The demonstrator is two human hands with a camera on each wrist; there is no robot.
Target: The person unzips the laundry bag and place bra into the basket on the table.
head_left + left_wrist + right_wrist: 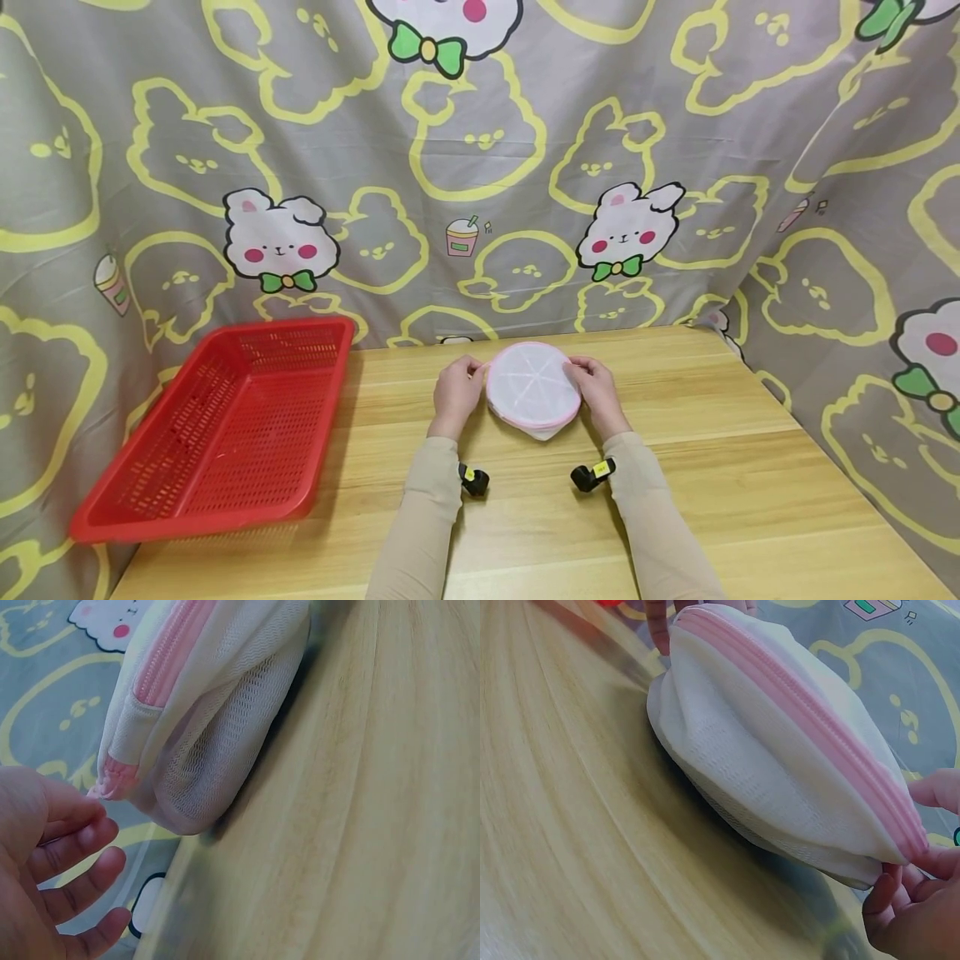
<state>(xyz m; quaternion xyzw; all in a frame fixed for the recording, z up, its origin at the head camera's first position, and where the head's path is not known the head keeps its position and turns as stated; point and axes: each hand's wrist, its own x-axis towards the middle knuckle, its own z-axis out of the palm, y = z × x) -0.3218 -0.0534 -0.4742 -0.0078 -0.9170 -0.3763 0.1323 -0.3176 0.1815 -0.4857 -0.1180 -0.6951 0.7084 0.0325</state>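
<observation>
Head: bag [532, 387] is showing right of the basket [258, 433]; whether it's touching the table [712, 492] isn't clear. Your left hand [456, 393] is pinching the edge nearest the basket, your right hand [598, 392] the edge farthest from it.

Left wrist: thumb and finger are pinching the zip [169, 664] at its pink end, other fingers curling loosely. Mesh [229, 739] is folding; likely light, soft, snag-prone, not fragile.

Right wrist: thumb and fingers are pinching the zip's opposite end. Zipped rim is looking stiffest; hold there, not mesh.
</observation>
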